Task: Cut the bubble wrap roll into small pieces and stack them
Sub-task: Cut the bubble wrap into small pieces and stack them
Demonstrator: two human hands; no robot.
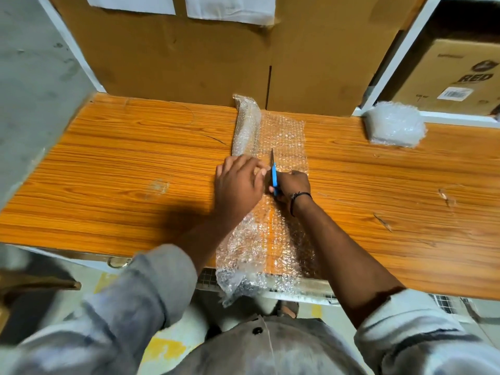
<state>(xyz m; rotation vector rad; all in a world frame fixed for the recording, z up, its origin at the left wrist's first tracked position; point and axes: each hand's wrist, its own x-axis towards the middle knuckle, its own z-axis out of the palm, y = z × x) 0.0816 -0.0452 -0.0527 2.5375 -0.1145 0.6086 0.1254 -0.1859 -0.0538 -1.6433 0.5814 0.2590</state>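
Note:
A clear bubble wrap roll (pixel 245 125) lies across the wooden table (pixel 135 163), with a strip unrolled to its right (pixel 286 136). The sheet runs toward me and hangs over the front edge (pixel 243 277). My left hand (pixel 238 185) presses flat on the wrap beside the roll's near end. My right hand (pixel 293 185) grips blue-handled scissors (pixel 273 171), whose blades point away from me along the sheet. A stack of cut bubble wrap pieces (pixel 395 124) sits at the table's far right.
Large cardboard boxes (pixel 189 55) stand against the table's back edge. A printed carton (pixel 454 79) rests on a white shelf at the right. A grey wall (pixel 35 90) borders the left. The table's surface shows scratches on its right part.

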